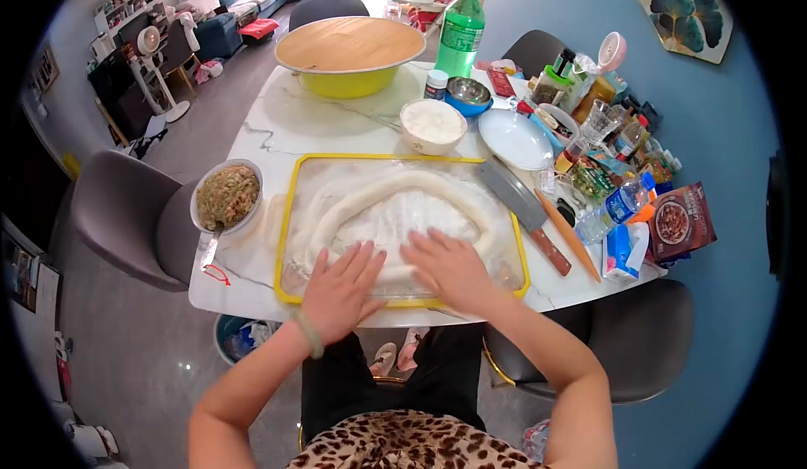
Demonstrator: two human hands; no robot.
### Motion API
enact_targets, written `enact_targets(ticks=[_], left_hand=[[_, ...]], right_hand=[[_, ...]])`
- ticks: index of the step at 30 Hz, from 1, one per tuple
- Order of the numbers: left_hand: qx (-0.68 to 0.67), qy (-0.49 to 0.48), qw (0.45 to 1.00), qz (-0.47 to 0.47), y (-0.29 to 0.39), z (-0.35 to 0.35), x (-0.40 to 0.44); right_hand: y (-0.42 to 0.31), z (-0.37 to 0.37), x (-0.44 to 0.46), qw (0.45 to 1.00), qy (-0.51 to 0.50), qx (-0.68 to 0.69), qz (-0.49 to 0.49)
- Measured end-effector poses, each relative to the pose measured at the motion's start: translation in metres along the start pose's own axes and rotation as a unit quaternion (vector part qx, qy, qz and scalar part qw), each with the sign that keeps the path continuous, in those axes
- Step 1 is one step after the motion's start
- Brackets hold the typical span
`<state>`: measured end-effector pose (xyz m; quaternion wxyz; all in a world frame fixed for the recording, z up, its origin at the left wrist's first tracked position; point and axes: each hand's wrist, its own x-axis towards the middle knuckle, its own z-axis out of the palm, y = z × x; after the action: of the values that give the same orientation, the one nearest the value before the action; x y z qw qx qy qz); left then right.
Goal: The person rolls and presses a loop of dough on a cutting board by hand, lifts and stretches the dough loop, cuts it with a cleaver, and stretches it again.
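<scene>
At centre, a lane of bare tabletop (353,129) lies between the yellow tub (349,82) above and the yellow-rimmed board (290,217) below. The flour bowl (432,126) blocks its right end; clutter crowds the right.

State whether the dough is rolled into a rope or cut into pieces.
A rope: the dough curves in a long loop on the mat, no cuts showing; left hand and right hand hide part.
</scene>
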<state>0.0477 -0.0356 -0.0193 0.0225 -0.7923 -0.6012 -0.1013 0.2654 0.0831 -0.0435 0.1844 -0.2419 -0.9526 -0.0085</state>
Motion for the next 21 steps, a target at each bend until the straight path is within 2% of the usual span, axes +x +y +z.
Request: enact_targets(ticks=[3, 5, 7, 9, 10, 11, 12, 14, 15, 18, 20, 21], left_hand=[[0.022, 0.041, 0.998, -0.046, -0.013, 0.023, 0.041], [0.008, 0.047, 0.998, -0.034, -0.003, 0.02, 0.054], [-0.016, 0.05, 0.998, -0.027, 0.004, 0.023, 0.056], [-0.121, 0.06, 0.99, 0.041, 0.006, 0.03, 0.056], [-0.134, 0.124, 0.982, 0.048, 0.002, 0.033, 0.055], [-0.139, 0.123, 0.981, 0.048, -0.006, 0.034, 0.051], [-0.168, 0.106, 0.978, 0.057, -0.015, 0.03, 0.045], [-0.203, 0.054, 0.974, 0.081, -0.033, 0.007, 0.031], [-0.203, 0.051, 0.975, 0.081, -0.044, 0.002, 0.025], [-0.184, -0.036, 0.982, 0.037, -0.066, -0.013, 0.017], [-0.154, -0.034, 0.987, 0.038, -0.046, -0.022, 0.016], [-0.126, -0.033, 0.991, 0.04, -0.031, -0.022, 0.017]], right_hand=[[0.024, 0.014, 0.053, 0.998, 0.001, 0.002, 0.055], [0.044, 0.021, 0.075, 0.998, -0.003, -0.002, 0.064], [0.063, 0.026, 0.074, 0.999, 0.003, 0.031, -0.035], [0.073, 0.018, 0.06, 0.998, -0.001, 0.059, -0.023], [0.071, 0.005, 0.049, 0.999, -0.02, 0.044, 0.012], [0.069, -0.01, 0.038, 0.998, -0.038, 0.029, 0.049], [0.065, -0.025, 0.028, 0.997, -0.043, 0.03, 0.052], [0.061, -0.048, 0.013, 0.984, -0.141, -0.061, 0.094], [0.062, -0.046, 0.003, 0.983, -0.142, -0.059, 0.096], [0.051, -0.039, -0.017, 0.982, -0.086, -0.122, 0.118], [0.03, -0.038, -0.012, 0.986, -0.085, -0.127, 0.067], [0.021, -0.03, -0.005, 0.997, -0.037, -0.064, 0.036]])
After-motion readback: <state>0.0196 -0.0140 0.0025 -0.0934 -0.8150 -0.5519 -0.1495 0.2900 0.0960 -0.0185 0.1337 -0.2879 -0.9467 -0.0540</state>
